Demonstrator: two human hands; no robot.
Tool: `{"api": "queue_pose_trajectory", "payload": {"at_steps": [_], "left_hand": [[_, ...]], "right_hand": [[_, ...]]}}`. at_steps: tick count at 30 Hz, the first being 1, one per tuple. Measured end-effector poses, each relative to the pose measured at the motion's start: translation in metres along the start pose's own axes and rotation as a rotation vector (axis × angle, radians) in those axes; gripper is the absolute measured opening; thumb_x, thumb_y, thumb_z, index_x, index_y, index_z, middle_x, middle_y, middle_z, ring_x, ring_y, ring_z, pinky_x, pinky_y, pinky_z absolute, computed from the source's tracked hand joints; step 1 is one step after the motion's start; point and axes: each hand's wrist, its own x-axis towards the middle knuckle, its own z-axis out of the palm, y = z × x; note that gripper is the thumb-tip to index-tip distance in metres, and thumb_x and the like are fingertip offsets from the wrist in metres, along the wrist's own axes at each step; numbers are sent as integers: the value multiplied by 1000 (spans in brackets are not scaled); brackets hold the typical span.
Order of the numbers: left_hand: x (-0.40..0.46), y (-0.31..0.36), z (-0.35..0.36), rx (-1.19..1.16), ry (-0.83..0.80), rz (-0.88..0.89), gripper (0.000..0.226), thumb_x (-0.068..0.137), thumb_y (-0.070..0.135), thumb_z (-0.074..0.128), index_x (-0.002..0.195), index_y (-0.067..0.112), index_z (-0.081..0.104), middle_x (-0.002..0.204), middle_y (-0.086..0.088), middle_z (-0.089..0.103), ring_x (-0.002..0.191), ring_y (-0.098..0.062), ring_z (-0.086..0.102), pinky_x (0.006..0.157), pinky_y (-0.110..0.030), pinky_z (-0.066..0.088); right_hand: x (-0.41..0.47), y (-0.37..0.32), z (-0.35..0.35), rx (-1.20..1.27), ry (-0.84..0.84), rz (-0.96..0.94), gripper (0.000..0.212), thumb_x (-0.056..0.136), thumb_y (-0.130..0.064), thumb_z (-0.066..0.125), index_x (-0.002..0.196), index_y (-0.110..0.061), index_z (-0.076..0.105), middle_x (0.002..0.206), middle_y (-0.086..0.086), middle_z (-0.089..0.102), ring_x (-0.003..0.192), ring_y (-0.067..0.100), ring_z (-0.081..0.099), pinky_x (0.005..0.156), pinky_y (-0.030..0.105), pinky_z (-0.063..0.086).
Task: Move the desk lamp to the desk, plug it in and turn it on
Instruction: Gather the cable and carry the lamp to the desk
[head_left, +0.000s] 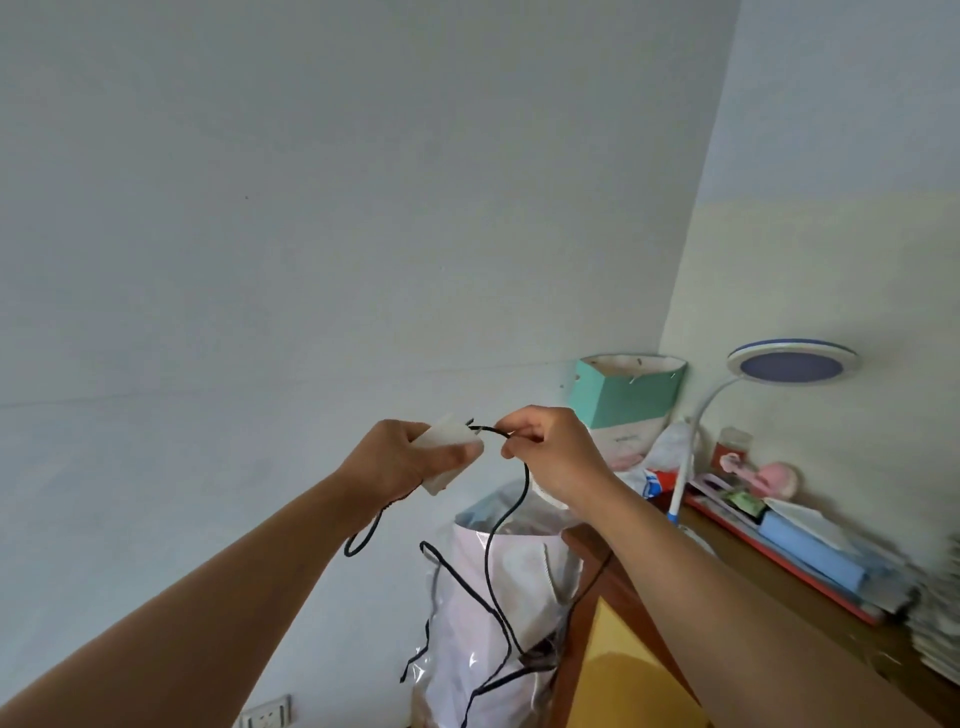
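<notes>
Both my arms were stretched out in front at about chest height, hands close together but not touching. My left hand (402, 460) gripped a white power adapter (441, 452), fingers wrapped round it, thumb along its lower edge; its long axis ran lower-left to upper-right, cable end pointing at my right hand (550, 449). Right hand pinched the black cable (491, 530) just beside where it met the adapter, knuckles up, fingers curled. From the pinch the cable dropped roughly straight down, then ran in loose loops in front of a white plastic bag (498, 597) beside the desk; a short loop also hung under my left wrist. The desk lamp (789, 364) stood on the wooden desk (779, 592) to the right, near the wall corner: round head roughly level, white gooseneck curving down to an upright stem. Teal paper bag (623, 400) stood behind, a stack of books and folders (821, 545) right of the lamp. Wall socket (267, 716) at bottom left, low on the wall.
</notes>
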Motion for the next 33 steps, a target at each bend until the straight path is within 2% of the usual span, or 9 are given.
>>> {"api": "queue_pose_trajectory", "payload": {"at_steps": [3,10,12,14,16,19,22,27,33], "left_hand": [[2,6,-7,-8,-26,10,46,64,51,77,61,14,51,62,-8,37,46,-14,27,45,-22,20],[9,11,-32,-277,134,31,38,59,51,74,64,17,58,70,-12,48,44,-11,30,44,-22,26],[15,8,-40,-376,199,14,35,64,48,74,72,16,61,75,-13,49,49,-13,32,48,-24,27],[21,3,-48,-459,253,-3,26,74,42,71,77,18,61,76,-12,51,54,-15,35,51,-25,29],[27,-6,-54,-494,255,-3,21,79,40,66,80,20,59,73,-7,55,56,-15,37,52,-25,30],[37,-21,-52,-492,167,14,16,84,39,61,87,23,60,81,-2,64,63,-13,45,56,-25,33],[47,-30,-37,-487,22,-1,27,82,48,59,101,29,61,96,5,74,82,-11,61,65,-27,40],[63,-26,14,-519,-163,-13,64,57,62,63,110,27,59,102,3,75,95,-11,70,72,-30,45],[86,-18,72,-563,-299,-7,50,67,59,60,106,28,59,104,0,75,97,-11,70,74,-29,49]], "right_hand": [[1,5,-2,-99,-16,-21,19,82,-4,58,92,-14,71,80,3,70,74,10,61,59,6,41],[-2,37,1,-318,-105,70,14,85,-14,57,79,-10,69,73,-3,65,63,5,57,46,2,40],[-5,47,-2,-373,-144,122,18,86,-16,56,76,-5,67,66,-1,62,58,7,56,51,12,46],[-8,56,-5,-446,-163,171,24,85,-18,57,81,4,66,76,16,68,69,25,64,68,33,54],[-8,60,-11,-456,-129,204,25,84,-18,57,85,5,67,82,21,68,74,28,65,71,36,52],[-3,56,-20,-366,-38,218,20,83,-18,58,68,-10,68,57,1,59,57,13,54,63,27,45],[8,49,-24,-268,18,214,24,87,-19,55,65,-21,65,56,-7,60,52,7,58,53,15,45],[26,43,-33,7,144,196,23,88,-9,54,68,-15,63,65,6,65,55,17,67,68,32,60],[50,34,-54,228,189,152,18,91,-6,50,74,-7,55,69,13,61,47,15,65,45,20,51]]}}
